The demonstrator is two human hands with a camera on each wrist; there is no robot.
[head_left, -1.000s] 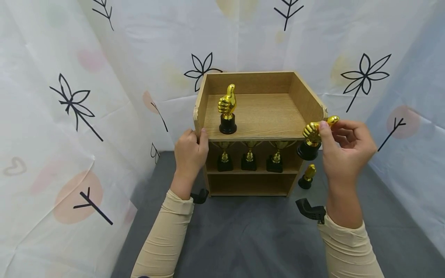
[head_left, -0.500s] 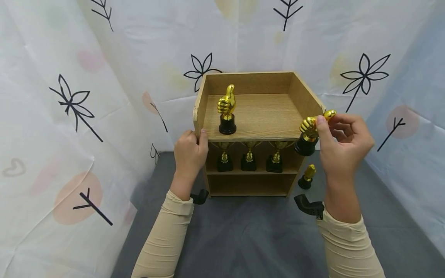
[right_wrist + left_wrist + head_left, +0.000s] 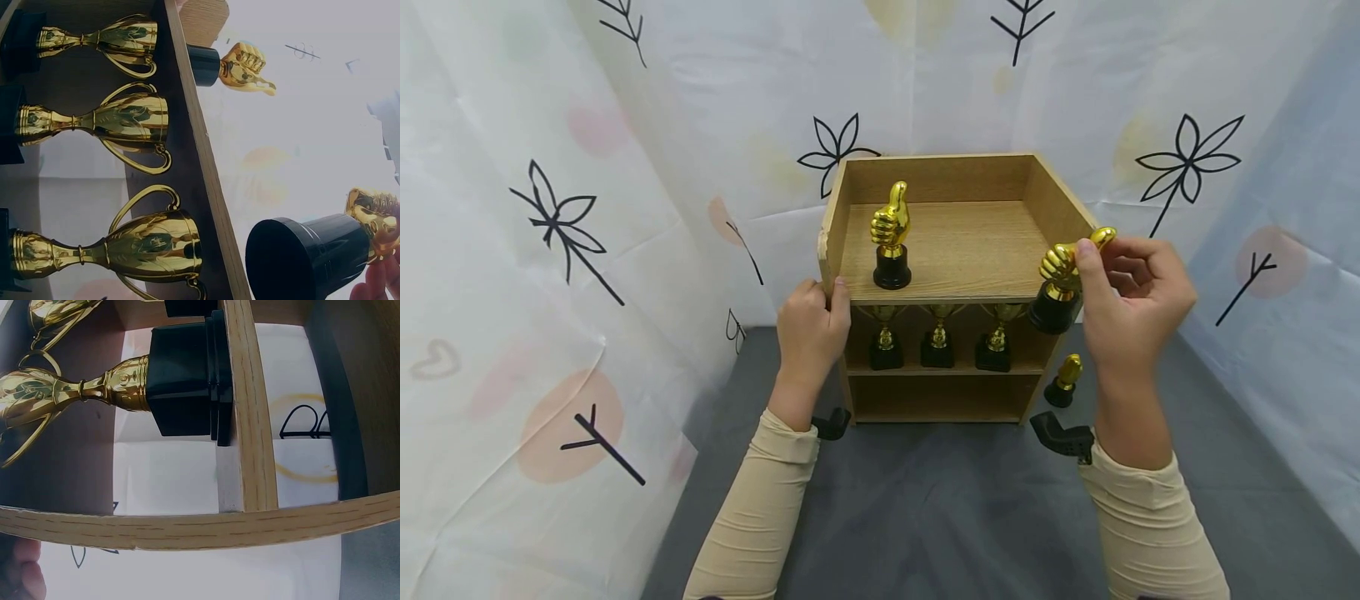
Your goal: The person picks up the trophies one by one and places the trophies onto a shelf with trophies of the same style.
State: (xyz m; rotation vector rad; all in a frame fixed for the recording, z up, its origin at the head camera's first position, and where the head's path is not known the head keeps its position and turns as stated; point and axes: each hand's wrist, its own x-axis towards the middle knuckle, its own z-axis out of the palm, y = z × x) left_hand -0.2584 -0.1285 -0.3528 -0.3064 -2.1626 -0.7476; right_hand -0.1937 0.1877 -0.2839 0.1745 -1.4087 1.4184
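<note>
So, my right hand (image 3: 1131, 304) pinched the trophy (image 3: 1060, 265)!
Its base (image 3: 1051, 312) slanted down-left of my thumb (image 3: 1096, 279); my left hand (image 3: 808, 325) gripped the shelf (image 3: 970, 250).

A dark grey table (image 3: 917, 525) with a smooth, faintly wrinkled surface is enclosed on three sides by printed white fabric. Past the table's far edge, the back wall (image 3: 955, 92) carries pale yellow patches, black leafy sprigs and outlined flowers; one large flower (image 3: 1189, 162) sits above the table's far right corner. Left of the table, the creased left wall (image 3: 467, 250) slants inward, printed with another black flower (image 3: 555, 222), pink smudges, a faint heart (image 3: 435, 360) and a peach disc (image 3: 550, 454) overlaid by a twig. Right of the table, the right wall (image 3: 1330, 200) looks bluish, with a pinkish disc (image 3: 1285, 262). Soft, diffuse light falls over the table.
</note>
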